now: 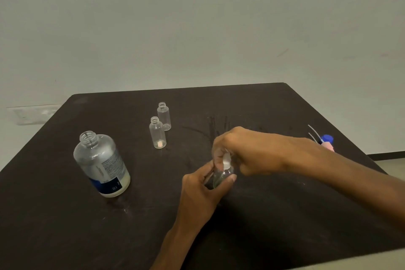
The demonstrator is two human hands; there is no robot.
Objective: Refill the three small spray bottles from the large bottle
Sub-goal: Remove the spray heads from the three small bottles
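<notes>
Left hand [202, 184] near tabletop [274, 215] centre grips third small bottle [222, 176] upright, steadying it. Right hand [243, 151] pinches its white spray top [226, 159], likely twisting. Two open small bottles [161, 126] wait toward far edge; uncapped large bottle [102, 165] near left edge; removed spray heads [326, 141] at right edge.

Plain room — dark table [263, 215], bare wall [197, 17]

showing 3 small spray bottles [157, 133] | 1 large bottle [101, 164] | 2 loose spray heads [325, 141] | 2 hands [202, 188]

Both hands [202, 184] [245, 151] hold a small bottle [222, 174] over the dark table [285, 215]
</notes>
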